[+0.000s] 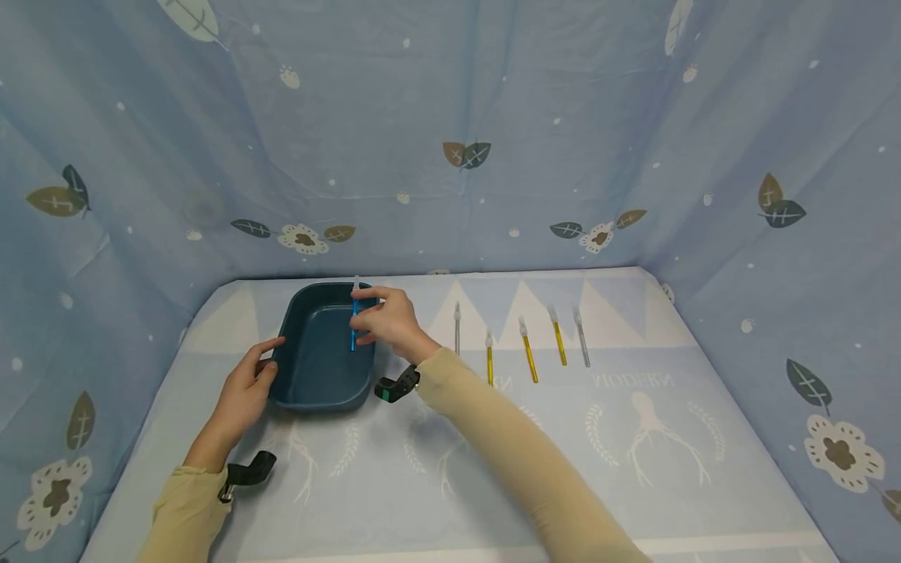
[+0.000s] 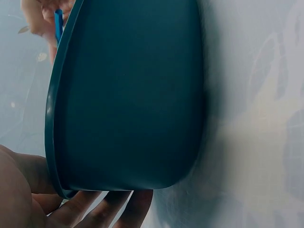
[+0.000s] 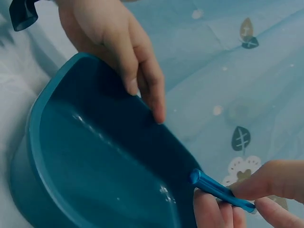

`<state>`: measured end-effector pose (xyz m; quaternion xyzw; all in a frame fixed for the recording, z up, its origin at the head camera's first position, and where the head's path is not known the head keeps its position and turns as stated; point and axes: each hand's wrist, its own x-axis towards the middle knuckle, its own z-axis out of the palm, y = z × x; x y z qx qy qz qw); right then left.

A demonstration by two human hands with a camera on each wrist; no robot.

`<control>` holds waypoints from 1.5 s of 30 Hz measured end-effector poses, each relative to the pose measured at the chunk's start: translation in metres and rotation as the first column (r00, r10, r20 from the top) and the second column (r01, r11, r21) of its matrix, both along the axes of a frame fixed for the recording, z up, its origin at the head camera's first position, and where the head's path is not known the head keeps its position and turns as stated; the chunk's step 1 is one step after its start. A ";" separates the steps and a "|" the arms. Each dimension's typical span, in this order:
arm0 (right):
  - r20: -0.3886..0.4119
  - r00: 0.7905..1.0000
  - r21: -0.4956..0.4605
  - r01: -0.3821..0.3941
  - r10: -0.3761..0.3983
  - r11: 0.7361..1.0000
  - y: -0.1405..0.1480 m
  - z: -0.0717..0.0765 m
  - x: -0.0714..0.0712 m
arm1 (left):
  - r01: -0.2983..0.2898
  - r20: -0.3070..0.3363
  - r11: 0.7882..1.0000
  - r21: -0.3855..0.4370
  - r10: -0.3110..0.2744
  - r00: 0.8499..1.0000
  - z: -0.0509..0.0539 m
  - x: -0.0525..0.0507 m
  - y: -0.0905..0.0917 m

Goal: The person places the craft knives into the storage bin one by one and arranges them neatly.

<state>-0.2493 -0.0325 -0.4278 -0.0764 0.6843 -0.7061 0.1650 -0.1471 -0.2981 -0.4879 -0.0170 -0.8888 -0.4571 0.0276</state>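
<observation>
My right hand (image 1: 392, 319) pinches a slim blue craft knife (image 1: 353, 327) between thumb and fingers above the far right part of a dark teal plastic box (image 1: 324, 408). Its clear cap points away from me; the blue handle end (image 3: 195, 176) shows over the box in the right wrist view. With fairly straight fingers, my left hand (image 1: 242, 391) rests against the box's left side. Its thumb and index fingertip touch the rim, while other fingers (image 2: 135, 211) lie along the outer wall. The inner floor of the box shows no object in the visible part.
Right of the box lie several capped craft knives, roughly upright in view: silver ones (image 1: 457, 332) (image 1: 583, 344) and yellow ones (image 1: 489, 363) (image 1: 529, 358) (image 1: 559, 342). A patterned cloth covers the table (image 1: 633, 485). Blue printed curtains (image 1: 394, 109) stand behind and at both sides.
</observation>
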 end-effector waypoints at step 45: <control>0.188 0.976 0.134 0.088 -0.112 0.987 -0.103 -0.028 -0.003 | 0.016 0.036 0.999 0.035 -0.017 0.999 0.004 0.003 0.000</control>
